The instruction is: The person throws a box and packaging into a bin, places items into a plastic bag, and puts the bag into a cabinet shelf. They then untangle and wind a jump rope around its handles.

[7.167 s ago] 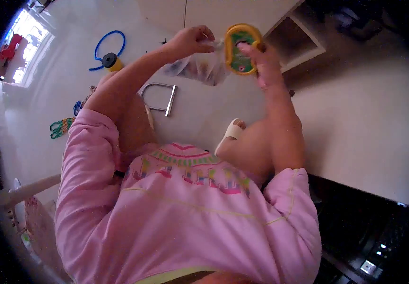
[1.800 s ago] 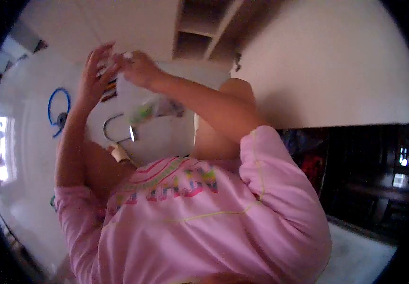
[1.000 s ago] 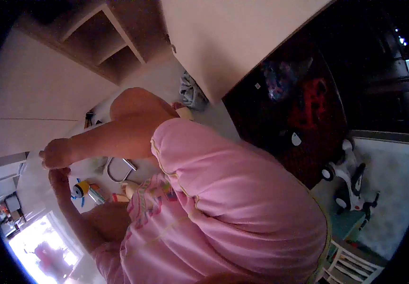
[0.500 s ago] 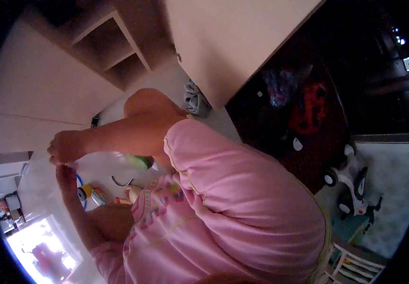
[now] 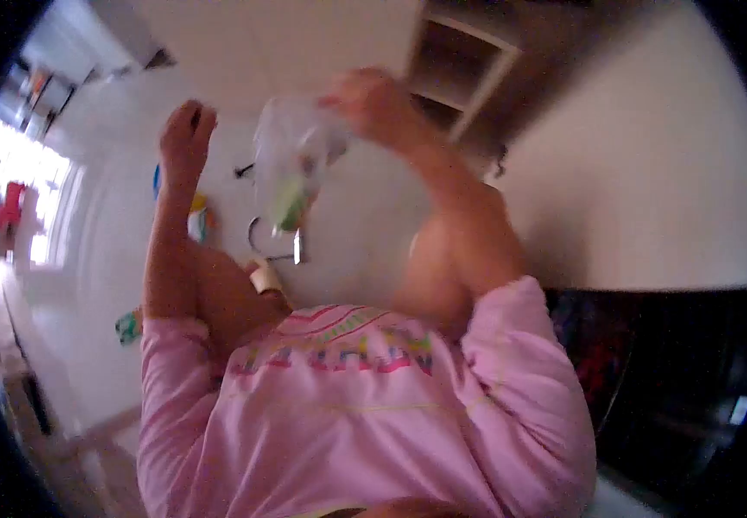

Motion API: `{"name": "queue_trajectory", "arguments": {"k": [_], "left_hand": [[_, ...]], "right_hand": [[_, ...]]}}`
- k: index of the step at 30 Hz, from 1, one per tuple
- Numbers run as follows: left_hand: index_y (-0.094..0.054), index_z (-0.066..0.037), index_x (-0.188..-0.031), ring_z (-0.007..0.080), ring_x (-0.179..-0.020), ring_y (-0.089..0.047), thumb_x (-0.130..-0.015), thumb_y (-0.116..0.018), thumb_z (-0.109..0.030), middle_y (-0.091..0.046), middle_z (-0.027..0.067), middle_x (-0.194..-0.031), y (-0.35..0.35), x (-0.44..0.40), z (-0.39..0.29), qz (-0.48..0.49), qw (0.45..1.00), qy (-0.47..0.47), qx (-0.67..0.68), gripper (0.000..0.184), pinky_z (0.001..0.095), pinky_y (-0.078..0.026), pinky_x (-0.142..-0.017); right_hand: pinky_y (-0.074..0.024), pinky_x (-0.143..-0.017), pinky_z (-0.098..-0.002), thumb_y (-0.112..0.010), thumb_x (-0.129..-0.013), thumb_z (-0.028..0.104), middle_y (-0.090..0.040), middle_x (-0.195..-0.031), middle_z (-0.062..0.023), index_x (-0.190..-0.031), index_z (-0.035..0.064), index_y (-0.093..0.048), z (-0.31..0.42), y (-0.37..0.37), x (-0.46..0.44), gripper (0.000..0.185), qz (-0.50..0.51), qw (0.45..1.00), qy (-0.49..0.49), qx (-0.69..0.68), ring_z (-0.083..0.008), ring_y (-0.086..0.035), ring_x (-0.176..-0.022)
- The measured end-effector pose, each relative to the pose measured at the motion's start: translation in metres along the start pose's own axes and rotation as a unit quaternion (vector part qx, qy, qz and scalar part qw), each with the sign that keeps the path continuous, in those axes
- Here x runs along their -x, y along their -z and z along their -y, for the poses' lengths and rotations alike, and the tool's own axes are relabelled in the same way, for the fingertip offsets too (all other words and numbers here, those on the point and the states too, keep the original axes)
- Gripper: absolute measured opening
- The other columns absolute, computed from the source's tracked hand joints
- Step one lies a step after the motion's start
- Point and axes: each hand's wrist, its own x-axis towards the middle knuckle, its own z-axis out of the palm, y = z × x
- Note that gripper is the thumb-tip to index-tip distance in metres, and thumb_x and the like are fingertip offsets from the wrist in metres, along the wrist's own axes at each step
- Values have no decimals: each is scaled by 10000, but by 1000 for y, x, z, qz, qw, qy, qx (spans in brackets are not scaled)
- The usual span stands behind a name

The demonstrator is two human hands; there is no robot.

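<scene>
The bag (image 5: 303, 147) hangs from my right grip (image 5: 332, 104), between it and my left grip (image 5: 190, 121). On the floor (image 5: 360, 203), nearer to my body than both grips, is the shackle (image 5: 297, 247). One small item (image 5: 244, 171) lies between my left grip and the bag. The shelf unit (image 5: 499, 78) stands to the right of my right grip, and the window (image 5: 32, 190) is well left of my left one.

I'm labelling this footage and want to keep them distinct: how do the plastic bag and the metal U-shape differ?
The bag hangs from the right hand; the metal U-shape lies on the floor. The bag is see-through and limp, with something green inside; the U-shape is shiny and looks rigid, with a straight bar. Neither is in the left hand.
</scene>
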Motion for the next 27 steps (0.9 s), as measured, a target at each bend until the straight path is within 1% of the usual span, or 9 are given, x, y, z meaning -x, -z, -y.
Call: {"name": "queue_trajectory", "arguments": {"k": [5, 7, 10, 12, 15, 18, 22, 25, 27], "left_hand": [[-541, -34, -850, 209, -749, -599, -824, -474, -250, -604, 71, -798, -6, -8, 78, -96, 906, 213, 354, 228, 310, -457, -664], [-519, -35, -908, 221, -894, -574, -854, -436, -243, -597, 76, -874, -11, -12, 39, -116, 813, 186, 539, 231, 337, -446, -771], [-500, -44, -900, 227, -1055, -481, -859, -439, -207, -566, 82, -822, -49, -12, 17, 43, 627, 152, 763, 178, 350, -388, -879], [-492, -63, -807, 179, -803, -500, -846, -457, -160, -495, 38, -634, -60, -6, 0, 115, 489, 187, 844, 110, 289, -436, -756], [-423, -71, -687, 138, -528, -403, -818, -442, -100, -361, -10, -517, -62, -15, 36, 119, 442, 242, 856, 136, 266, -375, -553], [-365, -83, -629, 99, -441, -279, -800, -416, -63, -277, -32, -486, -71, -24, 104, 13, 447, 325, 834, 180, 238, -288, -459], [-327, -93, -609, 98, -440, -278, -821, -381, -75, -250, -32, -487, -61, -25, 115, 4, 518, 347, 782, 220, 239, -288, -455], [-422, -71, -664, 92, -467, -314, -835, -394, -144, -331, -19, -519, -53, -19, 98, 7, 489, 306, 817, 188, 237, -303, -463], [-484, -64, -764, 87, -512, -353, -853, -409, -218, -425, -8, -627, -43, -16, 63, 13, 678, 240, 695, 193, 226, -325, -499]], "right_hand": [[-437, -681, -360, -501, -813, 209, -582, -736, -102, -755, 52, -566, -14, 29, 22, 179, -31, 927, -324, -189, -261, -553, -732], [-437, -682, -350, -484, -845, 217, -575, -726, -88, -718, 57, -526, -11, 16, 17, 208, -146, 787, -437, -411, -238, -548, -728], [-446, -770, -312, -441, -882, 257, -503, -688, -55, -682, 85, -445, 6, 16, -2, 263, -207, 556, -378, -711, -174, -486, -651], [-443, -743, -311, -433, -885, 255, -440, -638, -36, -657, 93, -395, 21, 8, -5, 283, -179, 513, -385, -746, -160, -436, -603], [-358, -533, -265, -412, -893, 245, -302, -556, 0, -636, 92, -343, 24, 10, -3, 308, -162, 477, -499, -705, -115, -303, -497], [-195, -426, -225, -398, -898, 230, -235, -526, 18, -622, 102, -308, -21, 4, 17, 317, -170, 404, -593, -675, -89, -215, -448], [-200, -422, -230, -406, -896, 256, -245, -520, 16, -617, 102, -318, -18, 8, 17, 330, -133, 376, -618, -678, -92, -220, -443], [-297, -450, -276, -413, -888, 259, -310, -531, 2, -610, 106, -346, -22, 14, 28, 325, -136, 408, -567, -702, -121, -294, -455], [-375, -521, -294, -430, -880, 261, -392, -571, -15, -644, 86, -417, -17, 19, 27, 295, -210, 469, -512, -688, -131, -392, -519]]}}
